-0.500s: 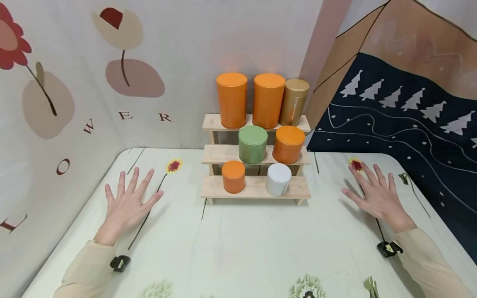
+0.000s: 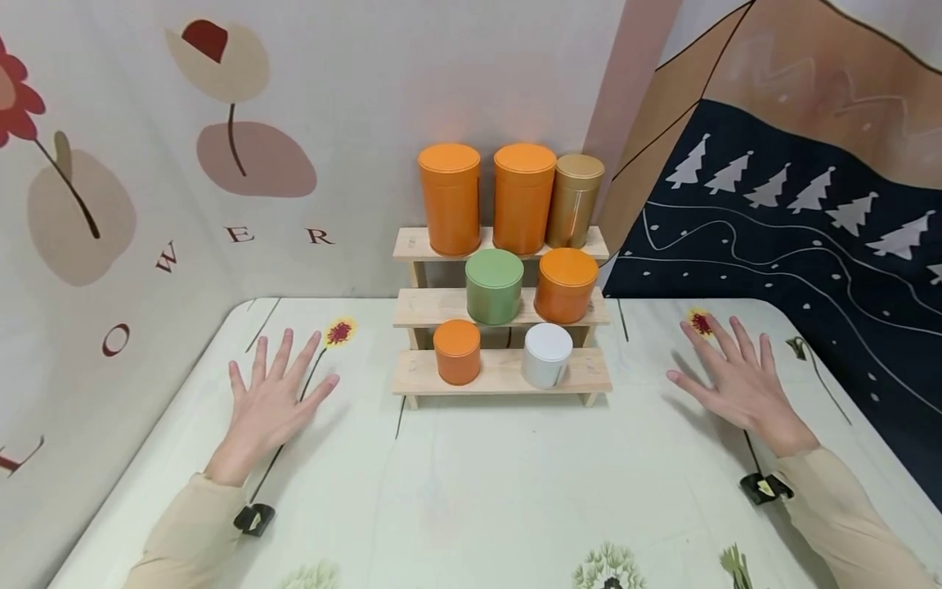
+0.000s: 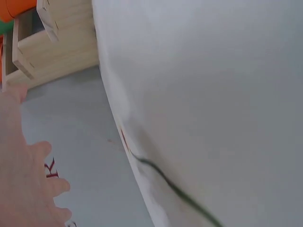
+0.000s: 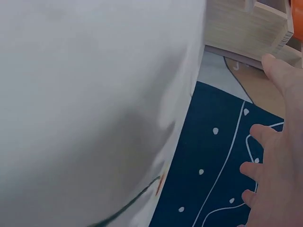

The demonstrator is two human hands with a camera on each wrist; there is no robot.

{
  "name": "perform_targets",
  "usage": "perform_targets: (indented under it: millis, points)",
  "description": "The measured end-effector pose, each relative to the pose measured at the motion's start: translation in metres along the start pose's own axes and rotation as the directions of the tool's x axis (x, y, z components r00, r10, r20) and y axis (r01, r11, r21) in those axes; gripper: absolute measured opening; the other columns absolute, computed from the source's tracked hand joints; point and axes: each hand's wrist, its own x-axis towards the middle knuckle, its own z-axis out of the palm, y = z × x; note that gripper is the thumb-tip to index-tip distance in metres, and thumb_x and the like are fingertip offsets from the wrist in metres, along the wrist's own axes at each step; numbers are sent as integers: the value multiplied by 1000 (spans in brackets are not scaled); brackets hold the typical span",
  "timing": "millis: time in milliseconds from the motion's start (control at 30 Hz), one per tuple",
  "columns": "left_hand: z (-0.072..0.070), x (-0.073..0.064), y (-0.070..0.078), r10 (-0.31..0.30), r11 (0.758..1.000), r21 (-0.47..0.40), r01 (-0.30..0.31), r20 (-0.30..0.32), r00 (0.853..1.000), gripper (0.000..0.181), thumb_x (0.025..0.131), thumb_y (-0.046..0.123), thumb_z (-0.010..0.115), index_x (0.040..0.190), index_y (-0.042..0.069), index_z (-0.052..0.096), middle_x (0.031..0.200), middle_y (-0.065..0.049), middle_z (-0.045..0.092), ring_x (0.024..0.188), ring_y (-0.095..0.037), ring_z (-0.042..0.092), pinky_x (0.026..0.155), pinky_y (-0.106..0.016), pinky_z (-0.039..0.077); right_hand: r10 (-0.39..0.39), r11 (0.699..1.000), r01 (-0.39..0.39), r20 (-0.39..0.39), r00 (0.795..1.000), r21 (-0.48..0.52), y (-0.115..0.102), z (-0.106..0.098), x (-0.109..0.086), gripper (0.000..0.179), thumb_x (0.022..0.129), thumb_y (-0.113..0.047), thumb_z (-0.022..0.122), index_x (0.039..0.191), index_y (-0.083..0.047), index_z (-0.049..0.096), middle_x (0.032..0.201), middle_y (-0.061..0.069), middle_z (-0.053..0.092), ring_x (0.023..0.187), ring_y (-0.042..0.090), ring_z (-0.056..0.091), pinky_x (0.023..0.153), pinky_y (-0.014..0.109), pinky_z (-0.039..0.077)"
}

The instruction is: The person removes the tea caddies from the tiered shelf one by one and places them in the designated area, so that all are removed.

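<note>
Head view shows your left hand [image 2: 266, 413] and right hand [image 2: 746, 399] palms down, fingers spread wide apart, holding nothing. On the low step of the wooden stand [image 2: 502, 376], the small orange tin [image 2: 457, 353] stands upright at about three o'clock from your left fingers. The white tin [image 2: 548, 357] stands upright at nine o'clock from your right fingers, nearer that hand. Left fingers point to one o'clock, right ones to eleven.

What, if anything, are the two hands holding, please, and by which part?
Nothing is held: the left hand and the right hand are spread, and the orange, green, gold and white cylindrical canisters stand on the pale wooden three-tiered rack.
</note>
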Motion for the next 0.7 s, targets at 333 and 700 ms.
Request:
perform_targets:
  millis: [333, 700]
  points:
    - [7, 32, 32, 14, 993, -115, -21, -56, 998, 73, 97, 60, 38, 156, 24, 17, 158, -23, 9, 143, -42, -9, 101, -70, -13, -86, 996, 88, -80, 993, 30, -16, -15, 27, 74, 93, -49, 56, 153, -16, 29, 155, 22, 19, 145, 36, -1, 110, 58, -8]
    - [3, 75, 63, 37, 942, -328, -75, -121, 992, 70, 100, 50, 40, 155, 12, 19, 156, -24, 16, 142, -45, 4, 104, -70, -2, -182, 965, 210, -179, 967, 156, -33, -19, 60, 58, 97, -32, 56, 147, -7, 39, 149, 26, 30, 142, 39, 14, 114, 53, 3]
